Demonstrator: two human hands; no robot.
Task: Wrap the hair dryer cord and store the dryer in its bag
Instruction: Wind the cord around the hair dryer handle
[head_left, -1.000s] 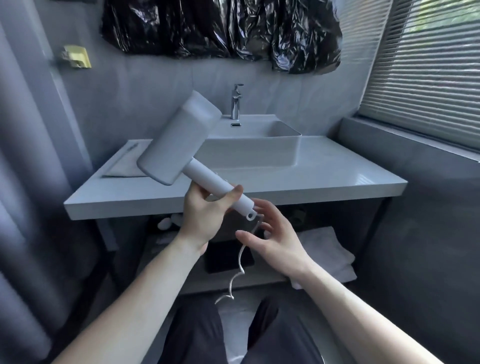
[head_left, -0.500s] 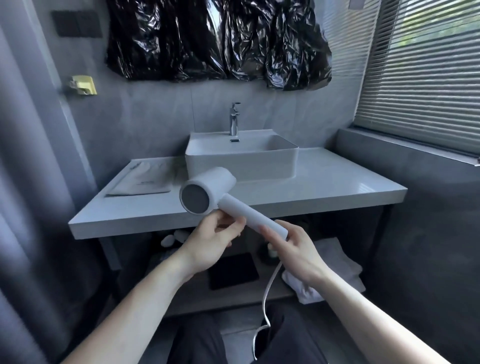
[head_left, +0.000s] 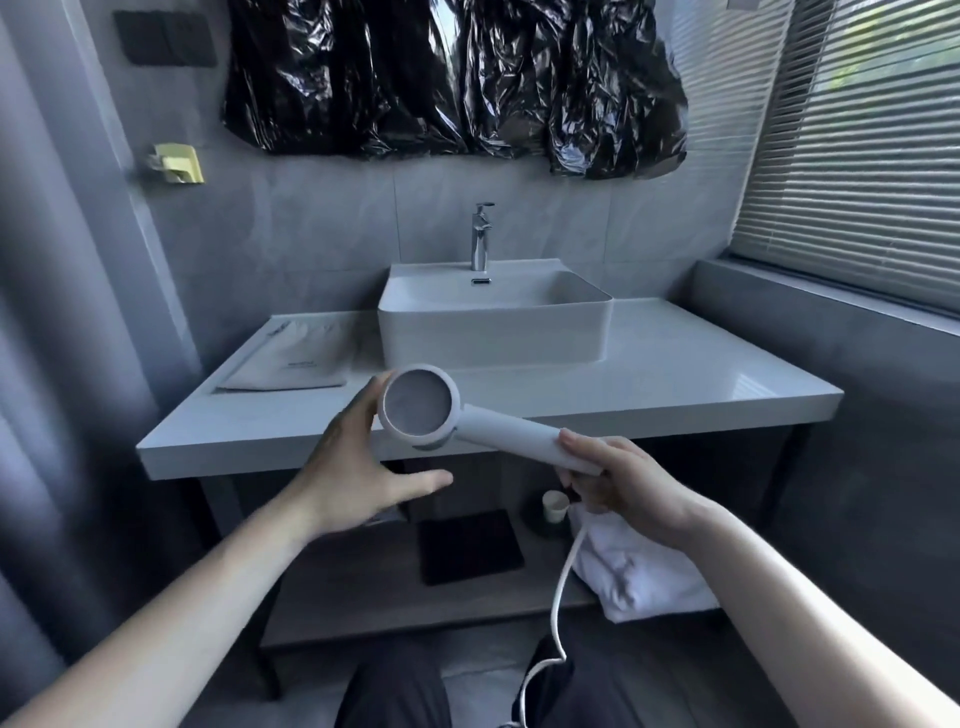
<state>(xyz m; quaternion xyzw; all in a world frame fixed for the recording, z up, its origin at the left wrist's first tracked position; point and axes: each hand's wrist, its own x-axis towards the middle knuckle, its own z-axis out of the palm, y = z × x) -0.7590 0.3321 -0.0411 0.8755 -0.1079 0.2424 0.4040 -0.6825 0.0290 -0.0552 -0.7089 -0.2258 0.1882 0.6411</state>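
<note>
A white hair dryer hangs in front of the counter edge, its round end facing me and its handle pointing right. My right hand is closed around the end of the handle. My left hand is open beside the dryer's head, fingertips at its left rim, thumb spread below. The white cord drops from the handle's end, past my right hand, down toward my legs. A flat pale bag lies on the counter to the left of the sink.
A white countertop carries a square basin with a chrome tap. Below, a shelf holds a dark mat, a small cup and folded white towels. A blinded window is at the right.
The dryer has passed from my left hand to my right, which now grips the handle's end. My left hand has let go and opened beside the head. The dryer's head turned toward me.
</note>
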